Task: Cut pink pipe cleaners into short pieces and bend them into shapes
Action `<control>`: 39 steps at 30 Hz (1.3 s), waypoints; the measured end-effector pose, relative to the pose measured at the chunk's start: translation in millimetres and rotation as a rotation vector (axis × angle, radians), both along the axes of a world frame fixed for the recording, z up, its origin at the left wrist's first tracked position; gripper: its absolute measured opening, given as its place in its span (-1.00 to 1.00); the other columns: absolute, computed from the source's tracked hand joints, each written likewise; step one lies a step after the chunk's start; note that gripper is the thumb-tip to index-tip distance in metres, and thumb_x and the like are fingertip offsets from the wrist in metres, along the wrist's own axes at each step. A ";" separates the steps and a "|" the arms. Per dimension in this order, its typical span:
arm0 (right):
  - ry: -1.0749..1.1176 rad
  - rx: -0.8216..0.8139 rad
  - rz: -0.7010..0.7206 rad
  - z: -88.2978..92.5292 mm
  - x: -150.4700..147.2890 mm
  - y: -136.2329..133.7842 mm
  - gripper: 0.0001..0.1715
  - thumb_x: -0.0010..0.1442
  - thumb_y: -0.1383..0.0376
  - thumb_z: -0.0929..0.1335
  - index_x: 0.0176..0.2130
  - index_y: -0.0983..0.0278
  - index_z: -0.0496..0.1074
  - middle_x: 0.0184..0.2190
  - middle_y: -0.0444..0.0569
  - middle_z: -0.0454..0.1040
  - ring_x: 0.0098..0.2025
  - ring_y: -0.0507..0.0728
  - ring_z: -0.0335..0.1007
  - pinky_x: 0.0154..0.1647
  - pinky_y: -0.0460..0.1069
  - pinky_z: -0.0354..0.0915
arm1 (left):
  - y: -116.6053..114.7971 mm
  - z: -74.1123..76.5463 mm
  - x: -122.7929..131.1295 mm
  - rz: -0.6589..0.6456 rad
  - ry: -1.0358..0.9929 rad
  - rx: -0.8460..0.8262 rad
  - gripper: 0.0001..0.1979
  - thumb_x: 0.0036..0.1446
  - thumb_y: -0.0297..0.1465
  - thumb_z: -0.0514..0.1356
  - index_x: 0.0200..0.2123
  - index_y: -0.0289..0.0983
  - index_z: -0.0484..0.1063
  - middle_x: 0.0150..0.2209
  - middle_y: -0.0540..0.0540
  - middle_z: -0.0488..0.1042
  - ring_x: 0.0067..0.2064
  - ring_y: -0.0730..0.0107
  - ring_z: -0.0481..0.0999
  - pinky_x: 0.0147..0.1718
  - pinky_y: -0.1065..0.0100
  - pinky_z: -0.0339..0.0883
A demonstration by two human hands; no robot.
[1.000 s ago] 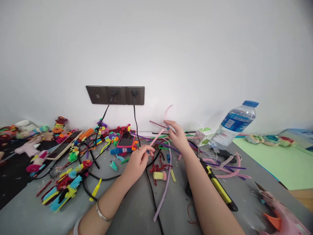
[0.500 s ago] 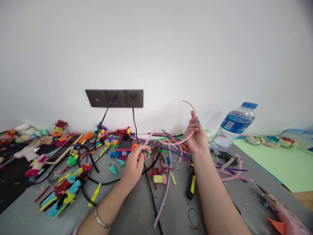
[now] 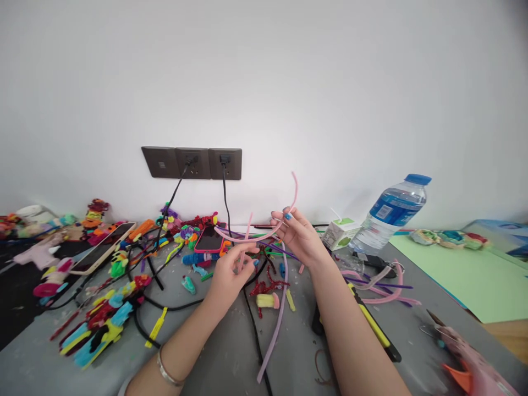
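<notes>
My right hand (image 3: 299, 236) is raised over the grey table (image 3: 231, 352), its fingers pinched on a pink pipe cleaner (image 3: 289, 206) that curves up above it and runs left toward my other hand. My left hand (image 3: 231, 272) is closed on the lower end of the same pink pipe cleaner, close above a tangle of coloured pipe cleaners (image 3: 272, 258). A silver bracelet (image 3: 165, 371) sits on my left wrist.
A pink-cased phone (image 3: 209, 240) and a larger phone (image 3: 103, 247) lie charging from wall sockets (image 3: 192, 162) by black cables (image 3: 251, 324). A water bottle (image 3: 390, 214), small carton (image 3: 340, 232), yellow-black tool (image 3: 371, 324), pink glue gun (image 3: 474, 363), green sheet (image 3: 462, 275) and finished craft pieces (image 3: 99, 324) lie around.
My right hand, raised to the right half a second ago, has come back left and lower with the pink pipe cleaner. My left hand stayed near the tangle, still pinching its end.
</notes>
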State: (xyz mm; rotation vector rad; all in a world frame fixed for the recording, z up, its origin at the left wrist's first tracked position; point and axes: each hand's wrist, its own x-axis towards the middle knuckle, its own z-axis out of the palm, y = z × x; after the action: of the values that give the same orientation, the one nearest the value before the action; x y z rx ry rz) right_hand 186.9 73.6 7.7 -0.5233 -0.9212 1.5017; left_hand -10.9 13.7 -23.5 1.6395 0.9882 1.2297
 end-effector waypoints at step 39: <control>-0.253 0.012 0.067 -2.7 12.1 -4.7 -0.68 0.15 0.07 0.46 -0.25 0.28 0.53 -0.54 -0.16 0.38 -0.54 -0.01 0.25 -0.52 -0.12 0.23 | -8.2 -0.2 3.7 -0.095 0.211 -0.037 -0.63 0.33 -0.29 -0.05 -0.46 -0.29 0.39 -0.54 -0.04 0.42 -0.47 0.40 0.42 -0.44 0.41 0.22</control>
State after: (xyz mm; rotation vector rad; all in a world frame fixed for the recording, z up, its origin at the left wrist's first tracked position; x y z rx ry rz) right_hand 198.9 69.0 4.9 -0.6905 -1.1530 1.5116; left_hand -7.2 5.5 -23.7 1.7922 1.0412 0.9842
